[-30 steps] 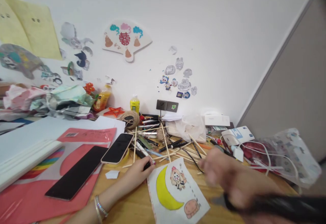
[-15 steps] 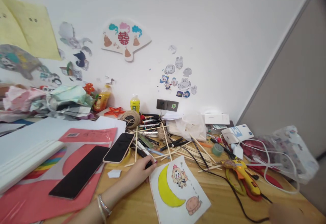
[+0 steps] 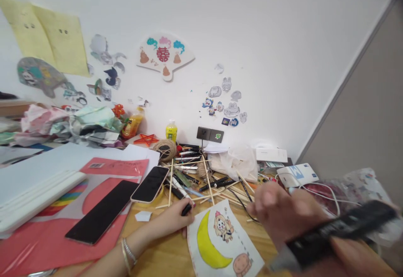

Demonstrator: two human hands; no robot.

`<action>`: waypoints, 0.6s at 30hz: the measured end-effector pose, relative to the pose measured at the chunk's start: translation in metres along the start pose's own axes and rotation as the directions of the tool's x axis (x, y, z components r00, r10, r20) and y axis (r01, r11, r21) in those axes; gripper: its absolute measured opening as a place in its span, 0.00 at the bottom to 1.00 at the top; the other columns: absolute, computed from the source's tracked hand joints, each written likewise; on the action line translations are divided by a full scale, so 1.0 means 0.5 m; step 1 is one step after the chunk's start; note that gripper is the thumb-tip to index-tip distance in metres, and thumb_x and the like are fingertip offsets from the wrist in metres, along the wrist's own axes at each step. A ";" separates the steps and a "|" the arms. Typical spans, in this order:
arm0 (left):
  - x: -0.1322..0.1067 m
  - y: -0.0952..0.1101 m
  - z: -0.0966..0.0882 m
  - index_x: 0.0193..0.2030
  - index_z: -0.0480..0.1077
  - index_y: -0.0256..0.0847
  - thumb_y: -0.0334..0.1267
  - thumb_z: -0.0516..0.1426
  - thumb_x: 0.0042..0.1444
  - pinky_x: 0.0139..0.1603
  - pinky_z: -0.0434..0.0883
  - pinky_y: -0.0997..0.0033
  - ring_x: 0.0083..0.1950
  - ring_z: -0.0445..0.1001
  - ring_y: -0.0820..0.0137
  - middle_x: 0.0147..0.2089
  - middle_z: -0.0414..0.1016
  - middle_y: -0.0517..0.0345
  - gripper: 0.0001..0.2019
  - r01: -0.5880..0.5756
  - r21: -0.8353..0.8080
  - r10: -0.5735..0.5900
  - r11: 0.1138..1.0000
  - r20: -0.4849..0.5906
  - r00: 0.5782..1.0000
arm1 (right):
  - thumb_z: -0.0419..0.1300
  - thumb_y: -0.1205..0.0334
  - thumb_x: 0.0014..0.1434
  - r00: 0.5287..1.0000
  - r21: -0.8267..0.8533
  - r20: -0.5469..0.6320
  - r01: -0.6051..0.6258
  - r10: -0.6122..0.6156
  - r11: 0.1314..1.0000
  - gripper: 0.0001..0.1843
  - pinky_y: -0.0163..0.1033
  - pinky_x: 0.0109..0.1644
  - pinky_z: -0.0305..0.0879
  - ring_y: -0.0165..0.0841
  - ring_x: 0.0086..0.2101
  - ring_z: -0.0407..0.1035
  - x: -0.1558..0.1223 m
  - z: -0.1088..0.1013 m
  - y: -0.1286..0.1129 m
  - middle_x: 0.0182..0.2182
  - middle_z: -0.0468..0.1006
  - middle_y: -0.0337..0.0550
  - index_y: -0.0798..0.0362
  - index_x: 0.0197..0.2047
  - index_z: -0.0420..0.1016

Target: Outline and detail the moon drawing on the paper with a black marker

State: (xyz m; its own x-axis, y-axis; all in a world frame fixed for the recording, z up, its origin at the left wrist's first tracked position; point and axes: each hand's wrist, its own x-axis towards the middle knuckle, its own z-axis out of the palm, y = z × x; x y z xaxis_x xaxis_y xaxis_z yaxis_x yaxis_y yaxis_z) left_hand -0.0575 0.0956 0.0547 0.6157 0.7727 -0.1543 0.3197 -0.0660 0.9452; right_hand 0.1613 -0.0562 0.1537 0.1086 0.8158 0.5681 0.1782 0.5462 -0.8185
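Note:
My left hand (image 3: pixel 174 218) rests on the table with its fingers closed around a short black piece (image 3: pixel 186 209) that looks like a marker cap. It lies beside the left edge of a white paper (image 3: pixel 211 218), which bears a yellow crescent moon, a cartoon figure and a brown round creature. Close to the camera at right, my blurred right hand (image 3: pixel 292 214) grips a thick black marker (image 3: pixel 333 235). Its grey end points down and left, above the table beside the paper; whether that end touches anything cannot be made out.
Thin wooden sticks (image 3: pixel 206 180) and pens lie strewn behind the paper. Two dark phones (image 3: pixel 102 212) sit at left on a pink package (image 3: pixel 19 249) and beside it. A twine ball (image 3: pixel 165 149) and yellow bottle (image 3: pixel 171 131) stand near the wall. White cables (image 3: pixel 332 195) loop at right.
My right hand has risen from the lower right corner into view with the black marker. My left hand stays by the paper. The view has shifted slightly left.

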 end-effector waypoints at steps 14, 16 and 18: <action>0.040 -0.048 -0.033 0.33 0.64 0.39 0.40 0.53 0.46 0.29 0.62 0.75 0.29 0.67 0.71 0.29 0.68 0.62 0.08 -0.107 0.149 0.130 0.983 -0.154 0.980 | 0.50 0.44 0.59 0.982 0.139 0.088 -0.177 0.165 0.974 0.20 0.37 0.30 0.64 0.30 0.23 0.63 0.028 0.067 0.244 0.26 0.67 0.37 0.51 0.40 0.70; 0.040 -0.052 -0.033 0.34 0.65 0.39 0.38 0.53 0.46 0.31 0.62 0.75 0.31 0.66 0.71 0.30 0.67 0.62 0.08 -0.119 0.212 0.151 0.970 -0.144 0.978 | 0.49 0.42 0.59 0.978 0.133 0.092 -0.197 0.186 0.971 0.21 0.38 0.29 0.65 0.30 0.22 0.63 0.025 0.068 0.256 0.25 0.67 0.37 0.51 0.39 0.70; 0.035 -0.050 -0.030 0.38 0.67 0.39 0.37 0.52 0.46 0.32 0.62 0.75 0.33 0.66 0.70 0.31 0.68 0.62 0.11 -0.117 0.254 0.151 0.960 -0.116 0.982 | 0.47 0.40 0.59 0.971 0.123 0.109 -0.226 0.213 0.966 0.24 0.39 0.28 0.65 0.32 0.21 0.63 0.023 0.068 0.260 0.23 0.67 0.37 0.51 0.39 0.69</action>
State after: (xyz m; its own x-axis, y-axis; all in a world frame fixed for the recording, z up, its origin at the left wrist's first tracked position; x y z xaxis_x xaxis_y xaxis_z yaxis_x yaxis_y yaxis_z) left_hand -0.0655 0.1204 0.0326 0.5689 0.8221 0.0243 0.4174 -0.3140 0.8527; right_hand 0.1523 0.0305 0.0510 0.0369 0.9291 0.3679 0.0275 0.3671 -0.9298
